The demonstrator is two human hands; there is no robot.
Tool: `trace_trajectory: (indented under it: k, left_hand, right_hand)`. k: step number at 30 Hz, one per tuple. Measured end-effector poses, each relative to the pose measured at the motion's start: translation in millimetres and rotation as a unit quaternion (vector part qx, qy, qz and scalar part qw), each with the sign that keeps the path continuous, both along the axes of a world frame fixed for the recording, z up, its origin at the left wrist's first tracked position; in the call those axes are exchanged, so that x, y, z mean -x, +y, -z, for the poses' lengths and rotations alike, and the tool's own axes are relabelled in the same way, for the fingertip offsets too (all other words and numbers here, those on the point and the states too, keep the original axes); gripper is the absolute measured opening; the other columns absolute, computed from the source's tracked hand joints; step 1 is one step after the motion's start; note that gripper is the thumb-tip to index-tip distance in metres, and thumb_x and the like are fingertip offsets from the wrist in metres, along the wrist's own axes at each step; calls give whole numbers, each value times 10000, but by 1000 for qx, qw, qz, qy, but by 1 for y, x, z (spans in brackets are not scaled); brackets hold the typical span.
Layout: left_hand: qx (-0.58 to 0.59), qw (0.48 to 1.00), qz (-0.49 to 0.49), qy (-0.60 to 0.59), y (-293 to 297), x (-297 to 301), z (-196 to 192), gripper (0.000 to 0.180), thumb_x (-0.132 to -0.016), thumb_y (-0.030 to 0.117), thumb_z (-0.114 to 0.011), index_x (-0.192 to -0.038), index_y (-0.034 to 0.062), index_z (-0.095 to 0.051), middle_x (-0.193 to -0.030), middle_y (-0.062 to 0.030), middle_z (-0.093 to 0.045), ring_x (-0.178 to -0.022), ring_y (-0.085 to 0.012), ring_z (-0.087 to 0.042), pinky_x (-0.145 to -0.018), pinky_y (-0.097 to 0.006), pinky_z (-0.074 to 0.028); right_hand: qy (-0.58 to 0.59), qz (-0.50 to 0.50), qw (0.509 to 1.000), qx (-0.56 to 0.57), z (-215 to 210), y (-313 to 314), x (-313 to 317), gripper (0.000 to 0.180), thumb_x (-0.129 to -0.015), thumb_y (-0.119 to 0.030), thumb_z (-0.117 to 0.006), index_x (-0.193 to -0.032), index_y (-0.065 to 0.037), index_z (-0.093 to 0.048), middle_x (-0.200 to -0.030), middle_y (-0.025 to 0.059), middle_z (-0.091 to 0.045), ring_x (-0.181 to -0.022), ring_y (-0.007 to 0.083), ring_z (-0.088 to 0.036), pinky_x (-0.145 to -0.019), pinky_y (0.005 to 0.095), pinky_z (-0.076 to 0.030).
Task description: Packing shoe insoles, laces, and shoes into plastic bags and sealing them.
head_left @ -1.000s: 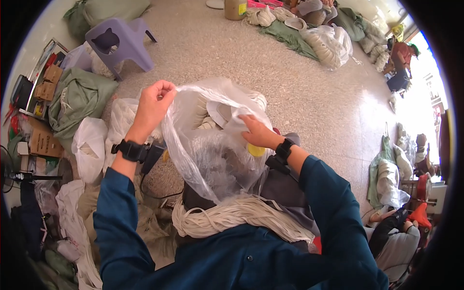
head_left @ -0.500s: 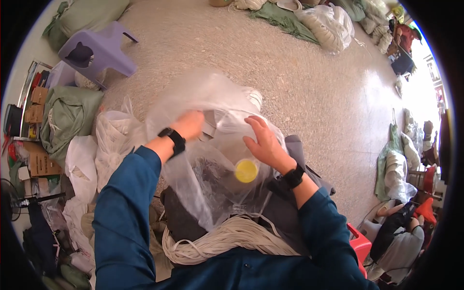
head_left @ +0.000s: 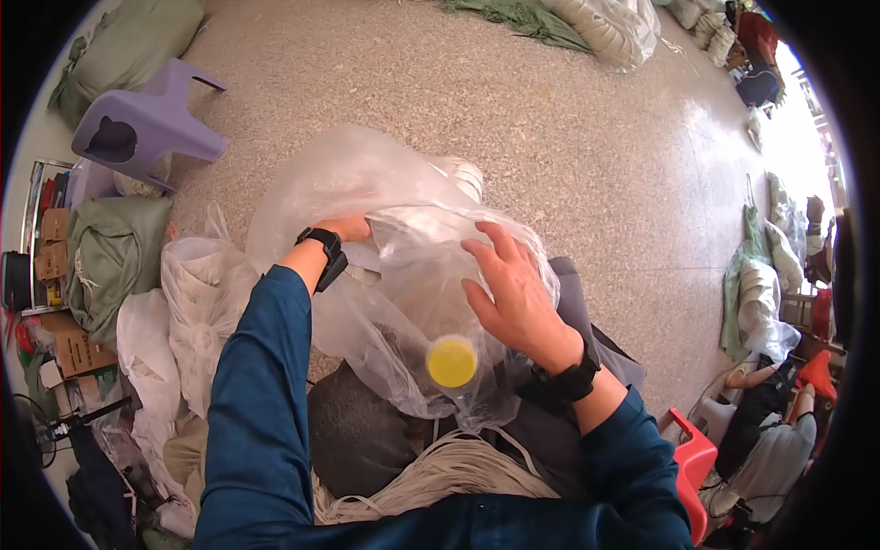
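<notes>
A large clear plastic bag (head_left: 312, 188) spreads across my lap and out in front of my knees. My left hand (head_left: 343, 227) reaches into the bag's mouth, its fingertips hidden by the plastic. Beside that wrist, a pale flat piece (head_left: 364, 257) shows partly. My right hand (head_left: 518, 298) rests against the bag's right side, fingers apart and curved over the plastic. A round yellow lid-like disc (head_left: 451, 361) lies at the bag's near part, between my forearms. Loops of flat cream cord (head_left: 449, 472) are bundled on my lap, against my body.
A lilac plastic stool (head_left: 151, 128) stands at the far left. Green sacks (head_left: 119, 257) and white bags (head_left: 206, 312) line the left side. A red stool (head_left: 694, 463) is near my right elbow. Another person (head_left: 765, 449) sits at the right edge. Speckled floor (head_left: 587, 165) lies ahead.
My left hand has gone deeper into the bag, and its fingers are now covered. The yellow disc has come nearer to me. The view has shifted a little.
</notes>
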State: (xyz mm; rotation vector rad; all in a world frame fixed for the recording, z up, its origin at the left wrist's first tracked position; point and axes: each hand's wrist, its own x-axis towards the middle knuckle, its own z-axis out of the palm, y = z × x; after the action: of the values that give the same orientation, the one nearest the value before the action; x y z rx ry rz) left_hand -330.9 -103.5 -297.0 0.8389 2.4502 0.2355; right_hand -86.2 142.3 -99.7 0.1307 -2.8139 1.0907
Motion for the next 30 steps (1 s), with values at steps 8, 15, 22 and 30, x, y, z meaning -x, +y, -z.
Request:
trace_trajectory:
  k: [8, 15, 22, 30]
  left_hand:
    - [-135, 981, 105, -91, 52, -22, -31, 602, -749, 151, -730, -1309, 67, -523, -1264, -185, -611, -1200, -326, -556, -1014, -377, -423]
    - [-97, 988, 82, -89, 55, -24, -23, 593, -758, 132, -715, -1314, 61, -519, -1284, -191, -596, -1222, -326, -541, -1032, -377, -410]
    - [-53, 991, 72, -102, 45, -22, -23, 585, -767, 112, -701, -1319, 55, -516, -1305, -197, -581, -1243, -325, -526, -1051, -377, -397]
    - [-57, 996, 50, -47, 42, -39, -24, 549, -788, 57, -619, -1326, 47, -512, -1354, -219, -534, -1292, -341, -480, -1072, -399, -379]
  right_hand:
    - [-12, -10, 1000, -20, 1, -2, 1, 443, -783, -70, -636, -1206, 24, -545, -1366, 255, -441, -1219, 433, -466, -1005, 506, -382]
    - [-51, -12, 998, -33, 2, 6, -2, 454, -802, -78, -634, -1236, 14, -535, -1386, 253, -427, -1255, 433, -443, -1038, 494, -366]
    - [9, 115, 991, -74, 10, 26, 8, 497, -773, -83, -656, -1243, 17, -531, -1378, 267, -428, -1278, 441, -421, -1064, 517, -324]
    - [-16, 89, 992, -83, 10, 26, 5, 544, -789, -99, -644, -1296, 15, -482, -1368, 267, -432, -1277, 417, -428, -1066, 529, -316]
